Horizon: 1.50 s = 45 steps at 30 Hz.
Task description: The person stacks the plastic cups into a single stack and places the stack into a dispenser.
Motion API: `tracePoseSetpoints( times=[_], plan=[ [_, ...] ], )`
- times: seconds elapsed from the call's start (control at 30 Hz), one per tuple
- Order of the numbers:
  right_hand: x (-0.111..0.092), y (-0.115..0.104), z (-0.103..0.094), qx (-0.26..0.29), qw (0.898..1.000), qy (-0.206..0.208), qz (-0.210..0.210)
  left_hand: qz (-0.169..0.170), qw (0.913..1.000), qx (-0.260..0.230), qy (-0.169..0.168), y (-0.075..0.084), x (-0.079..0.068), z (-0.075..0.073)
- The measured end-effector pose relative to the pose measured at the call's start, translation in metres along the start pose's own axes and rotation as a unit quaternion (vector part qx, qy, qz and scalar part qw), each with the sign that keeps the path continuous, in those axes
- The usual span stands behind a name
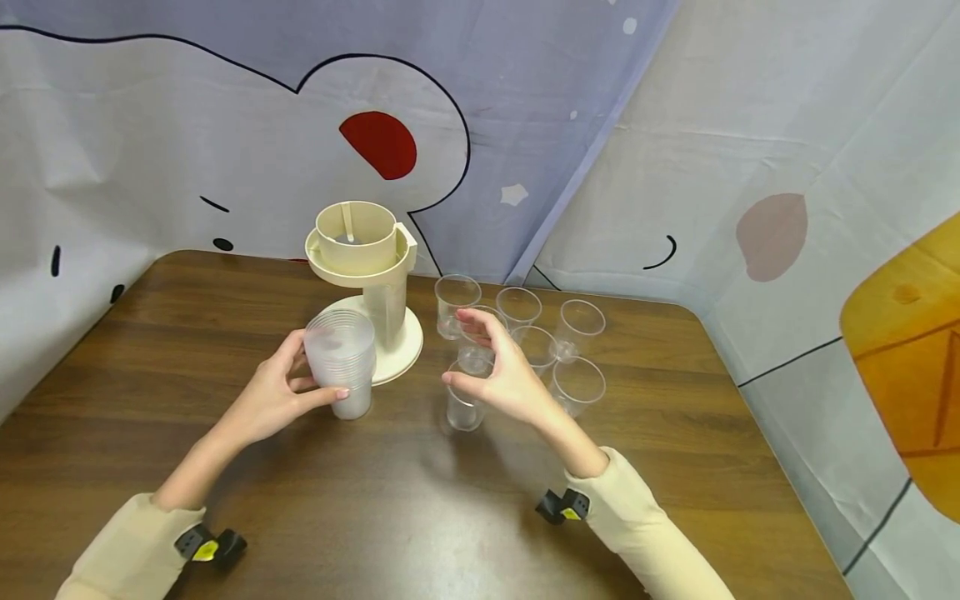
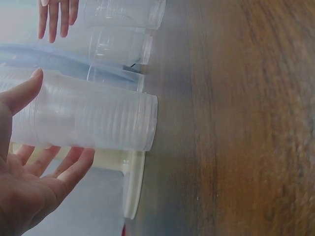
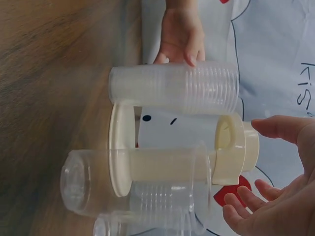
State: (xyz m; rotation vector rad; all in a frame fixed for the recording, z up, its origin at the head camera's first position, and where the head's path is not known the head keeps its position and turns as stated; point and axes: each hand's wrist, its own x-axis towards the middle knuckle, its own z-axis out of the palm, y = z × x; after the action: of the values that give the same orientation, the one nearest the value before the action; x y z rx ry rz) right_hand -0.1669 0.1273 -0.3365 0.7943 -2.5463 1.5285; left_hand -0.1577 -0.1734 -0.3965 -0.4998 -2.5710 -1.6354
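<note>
My left hand (image 1: 270, 393) grips a stack of nested clear plastic cups (image 1: 347, 360), thumb on the near side and fingers behind. The stack stands nearly upright, its base at the tabletop, in front of the cream-coloured holder (image 1: 386, 312). My right hand (image 1: 510, 379) hovers above several separate clear cups, thumb and fingers spread apart with nothing between them. Closest to its thumb is a single plastic cup (image 1: 465, 410) at the front of the group. In the right wrist view, that hand's fingers (image 3: 246, 200) are apart from the nearest cup (image 3: 81, 184).
The holder has a round base and a ring-shaped top (image 1: 356, 237). More single cups, among them a back cup (image 1: 446, 321) and a right-hand cup (image 1: 577, 387), stand right of it. A printed cloth (image 1: 247, 142) hangs behind the wooden table (image 1: 360, 517).
</note>
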Motion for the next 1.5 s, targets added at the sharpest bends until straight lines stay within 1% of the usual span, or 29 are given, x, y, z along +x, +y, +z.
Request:
tracePoseSetpoints(
  times=[0.17,0.3,0.57,0.7,0.83,1.0,1.33,1.5],
  plan=[
    [-0.006,0.006,-0.004,-0.008,1.0,0.001,0.019,-0.001,1.0,0.0,-0.001,0.0,0.0,0.0],
    [-0.012,0.011,-0.008,-0.012,1.0,0.005,0.027,0.0,1.0,-0.001,-0.001,0.0,0.0,0.001],
    [-0.026,0.023,-0.014,-0.005,0.999,0.021,0.032,0.001,1.0,-0.002,-0.002,0.0,0.0,0.001],
    [-0.032,0.028,-0.016,-0.007,0.998,0.026,0.048,-0.001,1.0,0.0,-0.001,-0.001,0.001,0.001],
    [-0.035,0.031,-0.017,0.003,0.998,0.029,0.061,-0.001,1.0,0.0,-0.001,0.0,0.001,0.0],
    [-0.039,0.032,-0.019,0.013,0.998,0.028,0.063,-0.001,1.0,0.0,-0.002,0.0,0.001,0.0],
    [-0.046,0.035,-0.018,0.041,0.998,0.033,0.035,0.001,1.0,0.0,-0.001,0.0,0.002,0.0],
    [-0.05,0.035,-0.017,0.047,0.998,0.034,0.036,-0.004,1.0,0.002,-0.002,0.0,0.001,0.0]
  ],
)
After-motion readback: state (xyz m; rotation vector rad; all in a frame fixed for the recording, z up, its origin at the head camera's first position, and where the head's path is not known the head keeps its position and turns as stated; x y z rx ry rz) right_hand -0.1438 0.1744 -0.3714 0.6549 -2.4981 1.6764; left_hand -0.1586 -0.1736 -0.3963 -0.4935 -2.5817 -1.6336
